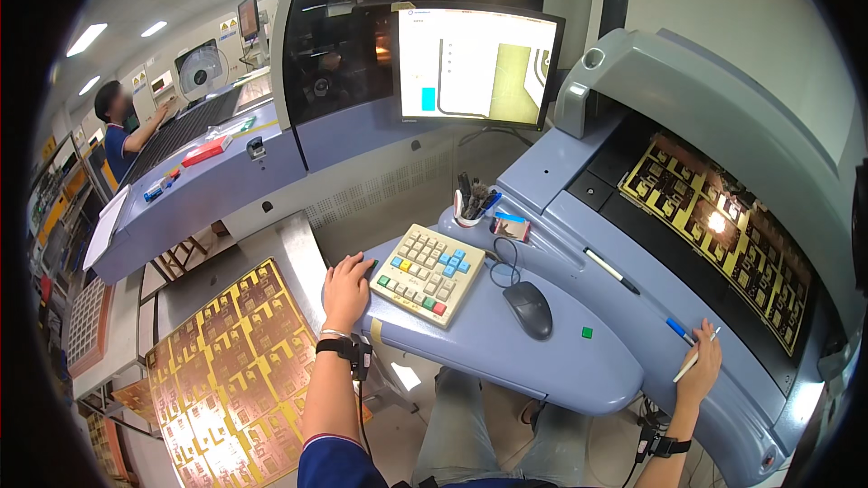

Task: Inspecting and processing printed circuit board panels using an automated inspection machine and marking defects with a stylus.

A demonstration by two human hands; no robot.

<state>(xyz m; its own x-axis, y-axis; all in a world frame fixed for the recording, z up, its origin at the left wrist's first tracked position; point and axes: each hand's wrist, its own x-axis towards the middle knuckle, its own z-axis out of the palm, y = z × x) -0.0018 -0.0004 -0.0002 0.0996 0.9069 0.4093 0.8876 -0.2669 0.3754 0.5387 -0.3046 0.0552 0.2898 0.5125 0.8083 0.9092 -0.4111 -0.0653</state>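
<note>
My left hand (345, 294) lies on the blue-grey console shelf (479, 343) with its fingers stretched out, just left of a beige keypad (427, 274). A small dark thing shows by its fingertips; I cannot make out what it is. On the right, my right hand (702, 363) is closed around a slim white pen (686, 368) at the machine's front ledge. Beside those fingers lies a blue-and-white marker (680, 331). Further up the ledge is a white pen with a dark tip (612, 271). Copper-and-yellow circuit panel (714, 226) sits under the machine's raised grey hood.
A black mouse (528, 310) and a small green square (587, 333) lie on the shelf. Behind them stands a pen cup (470, 208), below a lit monitor (475, 68). A large copper panel (231, 361) rests on the left metal table. Another person (122, 131) works far left.
</note>
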